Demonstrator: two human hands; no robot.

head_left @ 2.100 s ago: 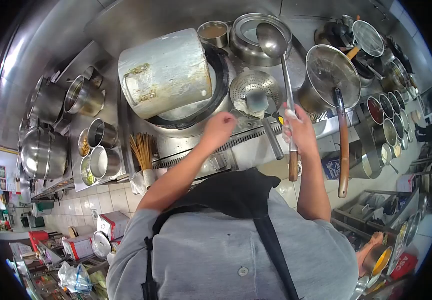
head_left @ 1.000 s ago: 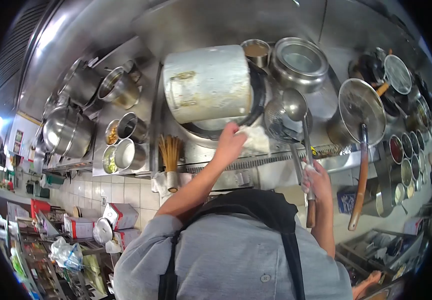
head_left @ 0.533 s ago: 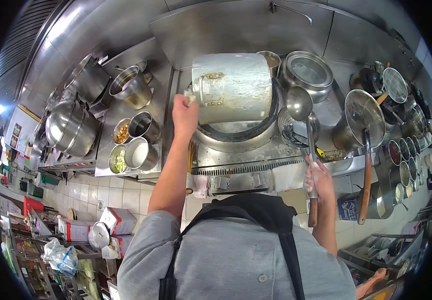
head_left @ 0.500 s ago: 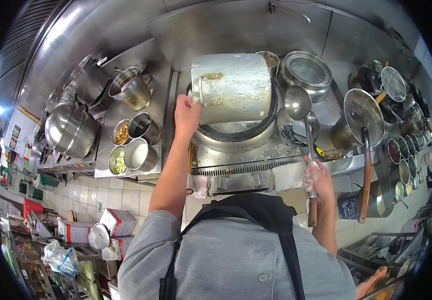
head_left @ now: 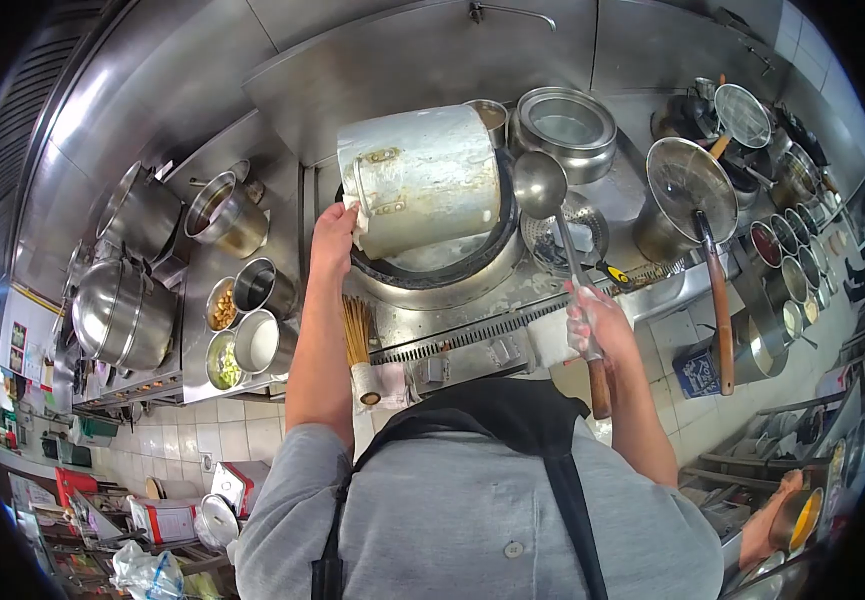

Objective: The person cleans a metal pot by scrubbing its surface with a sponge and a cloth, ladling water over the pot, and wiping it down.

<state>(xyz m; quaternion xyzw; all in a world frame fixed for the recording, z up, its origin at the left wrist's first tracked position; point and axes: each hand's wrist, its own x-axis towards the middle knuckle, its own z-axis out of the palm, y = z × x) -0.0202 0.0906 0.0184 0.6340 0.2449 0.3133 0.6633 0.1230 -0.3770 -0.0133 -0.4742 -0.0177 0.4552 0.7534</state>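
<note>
A big dented metal stockpot (head_left: 432, 180) lies tipped on its side over the round wok burner ring (head_left: 452, 284). My left hand (head_left: 334, 238) is closed on its side handle, with a whitish cloth (head_left: 359, 212) between the fingers and the metal. My right hand (head_left: 602, 325) grips the shaft of a long ladle (head_left: 540, 186); its wooden end (head_left: 599, 388) sticks out below the fist. The bowl of the ladle hangs just right of the pot. Beneath it, a perforated strainer (head_left: 564, 232) rests on the stove top. The inside of the stockpot is hidden.
A lidded steel pot (head_left: 566, 130) stands behind the strainer. To the right, a mesh skimmer (head_left: 692, 188) lies across a tall pot. A bamboo brush (head_left: 357, 335) leans at the stove's front edge. Another person's hand (head_left: 767, 520) is beside a pan (head_left: 798, 520) at lower right.
The view has turned slightly, and more of the bamboo brush shows. Both hands keep their grips on the pot handle and ladle. A pan has appeared beside the other person's hand.
</note>
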